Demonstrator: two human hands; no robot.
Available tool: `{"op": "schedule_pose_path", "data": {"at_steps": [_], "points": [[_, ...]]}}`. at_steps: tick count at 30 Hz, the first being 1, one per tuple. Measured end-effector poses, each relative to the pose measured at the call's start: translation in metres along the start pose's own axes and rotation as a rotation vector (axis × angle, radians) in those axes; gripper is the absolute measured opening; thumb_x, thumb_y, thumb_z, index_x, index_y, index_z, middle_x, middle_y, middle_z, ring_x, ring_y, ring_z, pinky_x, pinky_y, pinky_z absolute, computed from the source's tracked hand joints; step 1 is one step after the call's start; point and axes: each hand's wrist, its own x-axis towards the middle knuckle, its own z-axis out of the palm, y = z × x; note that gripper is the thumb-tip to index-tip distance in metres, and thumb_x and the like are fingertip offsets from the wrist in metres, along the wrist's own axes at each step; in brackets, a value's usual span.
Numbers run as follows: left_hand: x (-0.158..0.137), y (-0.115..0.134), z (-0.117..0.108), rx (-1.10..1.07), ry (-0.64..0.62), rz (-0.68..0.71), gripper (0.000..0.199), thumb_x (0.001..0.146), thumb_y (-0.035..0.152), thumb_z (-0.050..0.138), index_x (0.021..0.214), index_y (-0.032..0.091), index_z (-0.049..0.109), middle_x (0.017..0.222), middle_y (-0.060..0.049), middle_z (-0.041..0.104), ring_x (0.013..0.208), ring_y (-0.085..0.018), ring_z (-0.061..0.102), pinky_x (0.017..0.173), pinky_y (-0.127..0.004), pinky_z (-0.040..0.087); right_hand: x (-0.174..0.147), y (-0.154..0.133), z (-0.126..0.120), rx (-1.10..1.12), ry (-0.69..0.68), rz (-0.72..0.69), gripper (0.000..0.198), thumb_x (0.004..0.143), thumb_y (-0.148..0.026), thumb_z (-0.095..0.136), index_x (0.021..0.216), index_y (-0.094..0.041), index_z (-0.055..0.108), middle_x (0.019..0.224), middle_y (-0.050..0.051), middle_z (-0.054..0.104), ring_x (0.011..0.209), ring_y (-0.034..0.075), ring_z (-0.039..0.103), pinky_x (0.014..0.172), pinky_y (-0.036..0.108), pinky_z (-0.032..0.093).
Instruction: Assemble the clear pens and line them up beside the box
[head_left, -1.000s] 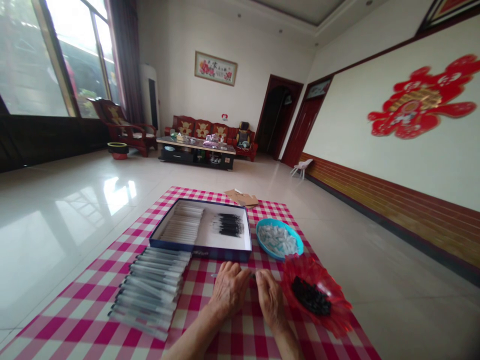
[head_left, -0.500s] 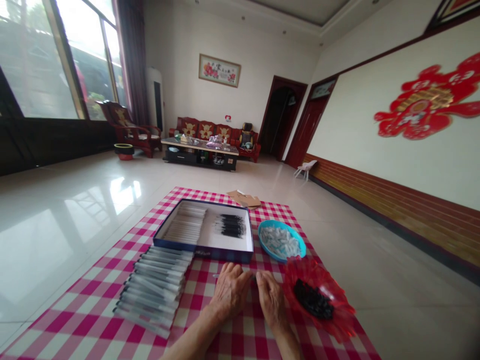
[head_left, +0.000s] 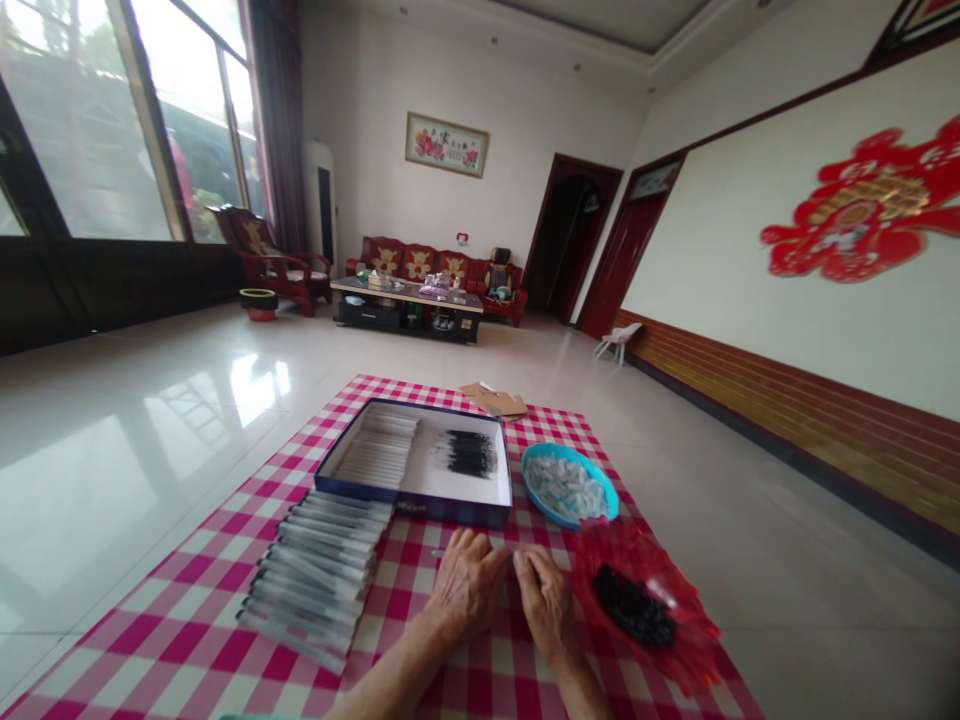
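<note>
My left hand (head_left: 469, 580) is closed around a slim pen (head_left: 437, 553), whose clear end sticks out to the left of the fingers. My right hand (head_left: 546, 600) is pinched close to the left fingertips, at the other end of the pen. What it grips is hidden by the fingers. A row of translucent pens with dark ends (head_left: 315, 570) lies to the left of my hands. Beyond my hands stands a shallow dark-blue box (head_left: 457, 510), holding clear tubes (head_left: 377, 447) on its left and thin black pieces (head_left: 470, 453) on its right.
A blue bowl (head_left: 530, 494) of small translucent pieces stands right of the box. Nearer, a red petal-edged bowl (head_left: 694, 640) holds small black pieces (head_left: 635, 605). Brown cardboard (head_left: 495, 401) lies at the far edge of the checked tablecloth (head_left: 187, 640).
The whole view has shifted slightly to the right. My hands stay together on the pen; the dark bit seen between them earlier is now barely visible.
</note>
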Motion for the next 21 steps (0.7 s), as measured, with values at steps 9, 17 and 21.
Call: {"op": "schedule_pose_path", "data": {"at_steps": [9,17,21], "points": [[-0.009,0.002,0.014,-0.379,0.192,-0.181,0.036,0.091,0.032,0.045,0.061,0.017,0.058,0.058,-0.001,0.052,0.056,-0.014,0.047,0.056,-0.025,0.033,0.001,0.004,0.001,-0.025,0.098,0.101,0.047,0.089,-0.057,0.038,0.066,-0.021,0.058,0.062,0.005,0.064,0.059,0.019,0.06,0.058,0.029,0.047],[0.002,-0.011,0.03,-1.005,0.281,-0.694,0.045,0.081,0.056,0.055,0.069,0.014,0.064,0.052,0.001,0.055,0.047,-0.011,0.047,0.047,-0.022,0.033,-0.001,-0.003,-0.001,0.091,0.103,0.056,0.043,0.089,-0.056,0.042,0.08,-0.02,0.064,0.08,0.009,0.07,0.075,0.022,0.065,0.07,0.03,0.051],[0.006,-0.013,0.023,-1.307,0.258,-0.747,0.044,0.073,0.057,0.064,0.073,0.013,0.065,0.061,-0.003,0.064,0.056,-0.014,0.057,0.055,-0.023,0.043,-0.002,-0.005,0.001,0.08,0.027,0.037,0.044,0.092,-0.052,0.038,0.073,-0.02,0.061,0.07,0.005,0.065,0.066,0.019,0.061,0.063,0.028,0.049]]}}
